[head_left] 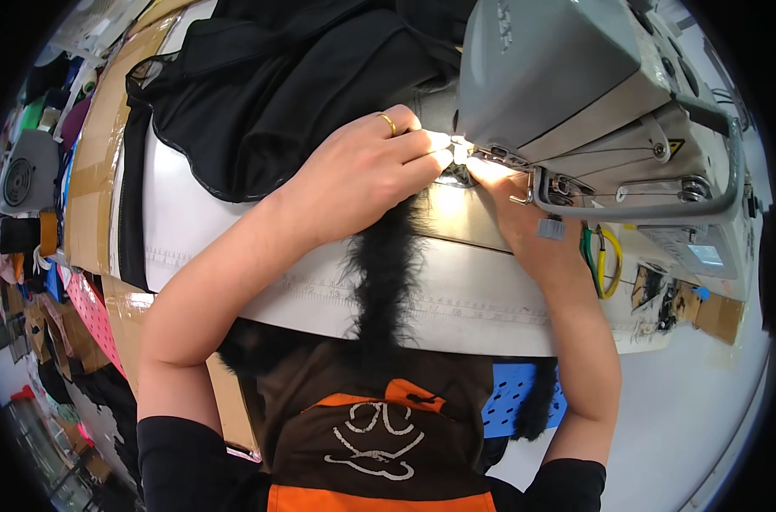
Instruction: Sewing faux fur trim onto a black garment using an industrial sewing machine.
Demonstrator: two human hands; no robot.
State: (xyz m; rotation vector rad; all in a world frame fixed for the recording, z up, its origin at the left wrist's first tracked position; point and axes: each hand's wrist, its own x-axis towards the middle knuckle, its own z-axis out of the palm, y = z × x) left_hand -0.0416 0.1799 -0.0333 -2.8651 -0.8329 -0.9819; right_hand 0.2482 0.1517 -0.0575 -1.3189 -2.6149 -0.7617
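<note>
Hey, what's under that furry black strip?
The white table shows on both sides of the strip, so it likely continues beneath. Whatever lies directly under the fur is covered, and higher up the left hand blocks the view.

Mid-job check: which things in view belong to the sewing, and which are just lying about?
Likely in the job:
Grey sewing machine, left hand and right hand by its needle area
Black fluffy strip
Smooth black fabric

Apparently lying about:
Yellow-and-green looped tool
Pink perforated plastic panel
Grey round-fronted device
</note>
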